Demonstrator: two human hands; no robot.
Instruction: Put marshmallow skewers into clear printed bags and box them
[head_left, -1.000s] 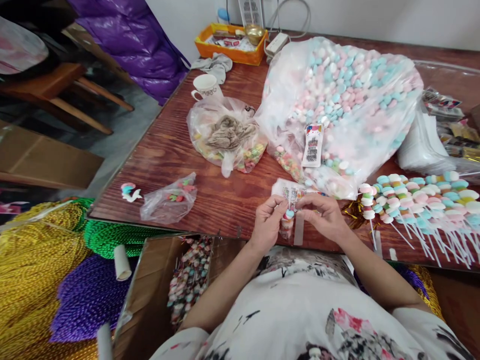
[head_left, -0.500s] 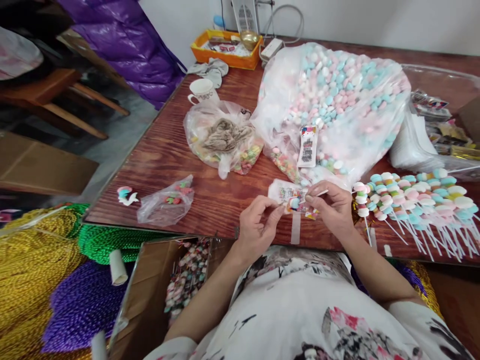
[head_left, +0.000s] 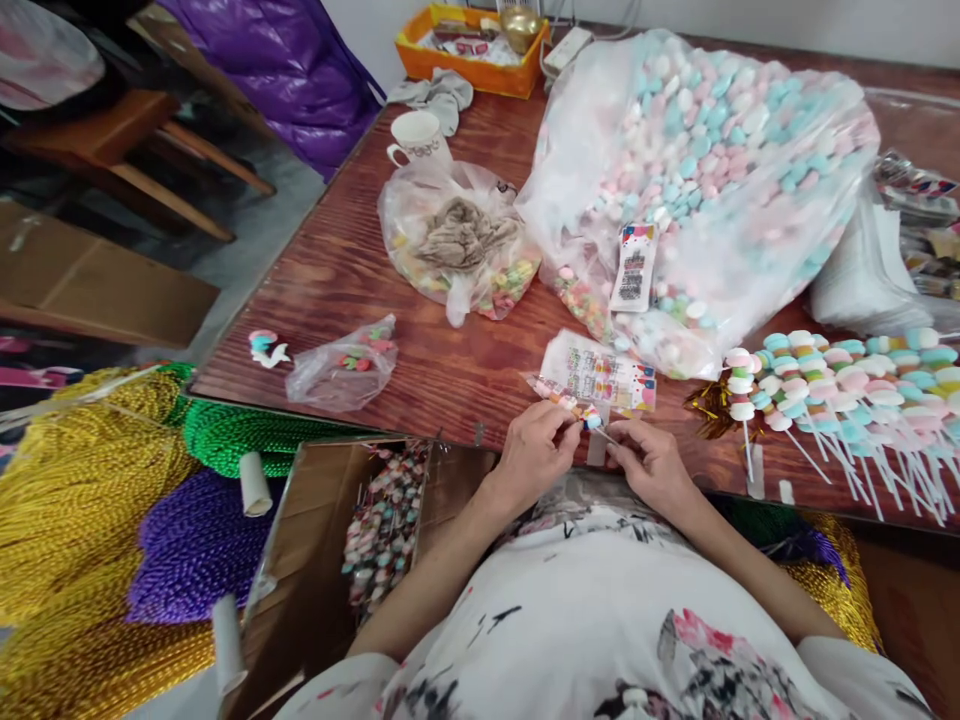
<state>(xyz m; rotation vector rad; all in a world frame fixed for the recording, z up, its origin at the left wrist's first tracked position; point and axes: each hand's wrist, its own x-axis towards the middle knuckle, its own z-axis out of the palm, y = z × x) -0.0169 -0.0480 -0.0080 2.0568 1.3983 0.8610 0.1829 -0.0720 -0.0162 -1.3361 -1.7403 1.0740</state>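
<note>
My left hand is closed at the table's front edge, its fingertips pinching a candy skewer that seems to be inside a printed clear wrapper. The wrapper's pointed end sticks out past my left fingers. My right hand pinches the thin stick at the skewer's lower end; its fingers partly hide the stick. Just beyond both hands lies a small pile of printed clear packets. To the right, many marshmallow-like candy skewers lie in a row with their white sticks toward me.
A big clear bag of pastel candies fills the back, with a printed packet on it. Left of it are a bag with a brown cloth, a mug and an orange tray. Below stands a carton of skewers.
Both hands have come down toward my body, off the printed packets. More of the wrapper now shows beyond my left fingers. The whole view has shifted slightly.
</note>
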